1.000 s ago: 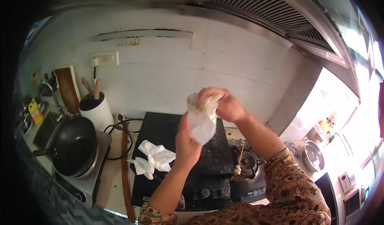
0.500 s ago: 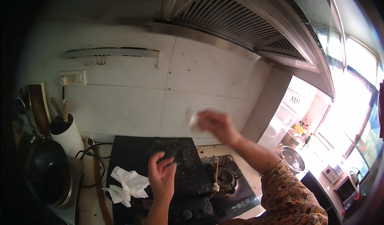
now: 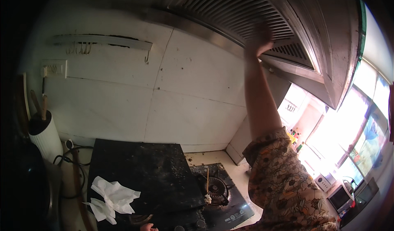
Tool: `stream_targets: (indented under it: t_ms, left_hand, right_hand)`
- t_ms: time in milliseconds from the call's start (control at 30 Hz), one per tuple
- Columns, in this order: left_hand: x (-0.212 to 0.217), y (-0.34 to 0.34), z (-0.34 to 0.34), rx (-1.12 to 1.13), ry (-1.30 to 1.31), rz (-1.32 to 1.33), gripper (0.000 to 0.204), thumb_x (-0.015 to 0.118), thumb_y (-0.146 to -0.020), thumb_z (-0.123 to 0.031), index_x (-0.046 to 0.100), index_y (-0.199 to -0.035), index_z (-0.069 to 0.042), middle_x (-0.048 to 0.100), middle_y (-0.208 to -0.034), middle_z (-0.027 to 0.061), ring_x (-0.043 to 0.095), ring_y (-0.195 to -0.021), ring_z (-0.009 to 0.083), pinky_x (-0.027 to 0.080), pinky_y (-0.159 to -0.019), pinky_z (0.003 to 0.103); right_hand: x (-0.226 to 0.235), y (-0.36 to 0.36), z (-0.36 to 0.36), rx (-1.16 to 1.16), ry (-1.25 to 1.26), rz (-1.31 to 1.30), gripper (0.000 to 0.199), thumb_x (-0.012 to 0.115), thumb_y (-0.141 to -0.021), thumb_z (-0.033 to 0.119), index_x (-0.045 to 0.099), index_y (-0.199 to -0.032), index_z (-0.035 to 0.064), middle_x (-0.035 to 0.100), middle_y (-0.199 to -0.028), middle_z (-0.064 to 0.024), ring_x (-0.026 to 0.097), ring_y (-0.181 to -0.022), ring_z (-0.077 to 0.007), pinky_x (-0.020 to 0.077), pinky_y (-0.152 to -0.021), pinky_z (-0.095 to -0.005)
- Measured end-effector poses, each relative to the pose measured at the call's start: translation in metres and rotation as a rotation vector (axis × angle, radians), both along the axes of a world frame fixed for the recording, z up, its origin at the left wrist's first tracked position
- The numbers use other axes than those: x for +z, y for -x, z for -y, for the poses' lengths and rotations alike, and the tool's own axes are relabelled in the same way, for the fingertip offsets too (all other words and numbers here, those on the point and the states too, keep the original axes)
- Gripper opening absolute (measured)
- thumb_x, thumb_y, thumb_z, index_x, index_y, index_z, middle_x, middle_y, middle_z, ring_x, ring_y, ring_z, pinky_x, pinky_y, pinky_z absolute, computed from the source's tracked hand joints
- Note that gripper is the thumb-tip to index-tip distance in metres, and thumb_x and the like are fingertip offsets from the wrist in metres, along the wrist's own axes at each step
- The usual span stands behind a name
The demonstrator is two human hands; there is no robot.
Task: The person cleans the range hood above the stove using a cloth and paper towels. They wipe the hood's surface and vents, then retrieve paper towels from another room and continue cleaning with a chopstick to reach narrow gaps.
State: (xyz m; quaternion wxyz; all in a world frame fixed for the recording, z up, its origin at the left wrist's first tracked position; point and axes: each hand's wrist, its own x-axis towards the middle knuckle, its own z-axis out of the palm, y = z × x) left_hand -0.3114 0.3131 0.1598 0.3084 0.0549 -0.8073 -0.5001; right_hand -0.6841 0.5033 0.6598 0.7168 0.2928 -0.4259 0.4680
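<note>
My right arm stretches up to the range hood (image 3: 242,13). My right hand (image 3: 260,42) is at its slatted filter, dark and smeared, so its fingers and anything in them cannot be made out. Only a small part of my left hand (image 3: 147,227) shows at the lower edge, by the front of the stove; its fingers are mostly hidden. Crumpled white tissue (image 3: 115,196) lies on the left of a black panel (image 3: 143,165) that covers part of the stove. Near the burner (image 3: 215,189), a thin wooden stick (image 3: 207,179) stands upright with a whitish clump at its foot.
On the left stand a white knife holder (image 3: 47,138) and a dark pan (image 3: 28,181), with a black cable (image 3: 78,149) beside them. A hook rail (image 3: 102,41) and a socket (image 3: 53,68) are on the tiled wall. A bright window (image 3: 353,120) is at the right.
My right hand has risen from above the stove to the hood filter. My left hand has dropped almost out of view. The view has tilted up and to the right.
</note>
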Motion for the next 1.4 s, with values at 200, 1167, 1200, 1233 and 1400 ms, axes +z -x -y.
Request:
stream_targets:
  t_ms: [200, 1167, 1200, 1233, 1400]
  left_hand:
    - [0.009, 0.006, -0.004, -0.053, 0.261, -0.161, 0.015, 0.053, -0.081, -0.006, 0.055, -0.095, -0.003, 0.057, -0.09, 0.0127, 0.057, -0.082, 0.0271, 0.047, -0.07, 0.035]
    - [0.001, -0.045, 0.034, 0.053, 0.111, -0.05, 0.015, 0.055, -0.077, 0.001, 0.055, -0.092, -0.001, 0.056, -0.091, 0.0141, 0.057, -0.077, 0.0297, 0.047, -0.064, 0.033]
    - [0.003, -0.047, 0.035, 0.063, 0.113, -0.046, 0.015, 0.055, -0.077, 0.001, 0.055, -0.092, -0.001, 0.056, -0.091, 0.0141, 0.057, -0.077, 0.0292, 0.047, -0.064, 0.032]
    - [0.002, -0.049, 0.038, 0.071, 0.115, -0.04, 0.016, 0.055, -0.077, 0.001, 0.055, -0.092, -0.001, 0.056, -0.091, 0.014, 0.057, -0.076, 0.0287, 0.047, -0.064, 0.032]
    - [0.002, -0.056, 0.055, 0.138, 0.081, 0.047, 0.02, 0.056, -0.076, 0.003, 0.053, -0.095, -0.001, 0.054, -0.096, 0.0131, 0.057, -0.074, 0.025, 0.047, -0.063, 0.03]
  right_hand:
    - [-0.035, 0.029, -0.031, -0.492, 0.017, -0.022, 0.011, 0.064, -0.069, 0.013, 0.062, -0.08, 0.0111, 0.058, -0.077, -0.0079, 0.057, -0.073, -0.0219, 0.0464, -0.065, -0.0324]
    - [-0.441, -0.165, 0.007, 0.007, -1.25, 1.214, 0.013, 0.056, -0.076, 0.016, 0.061, -0.084, 0.0068, 0.059, -0.079, -0.0099, 0.059, -0.074, -0.0274, 0.0473, -0.064, -0.0348]
    - [-0.451, -0.165, 0.002, 0.007, -1.245, 1.19, 0.014, 0.056, -0.076, 0.017, 0.061, -0.085, 0.0077, 0.059, -0.081, -0.0101, 0.058, -0.076, -0.029, 0.0469, -0.066, -0.0359]
    - [-0.458, -0.166, 0.0, 0.007, -1.24, 1.168, 0.014, 0.055, -0.077, 0.018, 0.061, -0.086, 0.0085, 0.058, -0.082, -0.0104, 0.057, -0.079, -0.0307, 0.0465, -0.067, -0.037]
    - [-0.45, -0.195, -0.001, -0.022, -1.179, 1.255, 0.023, 0.055, -0.078, 0.02, 0.058, -0.099, 0.0118, 0.057, -0.095, -0.0089, 0.058, -0.079, -0.0284, 0.0464, -0.07, -0.0353]
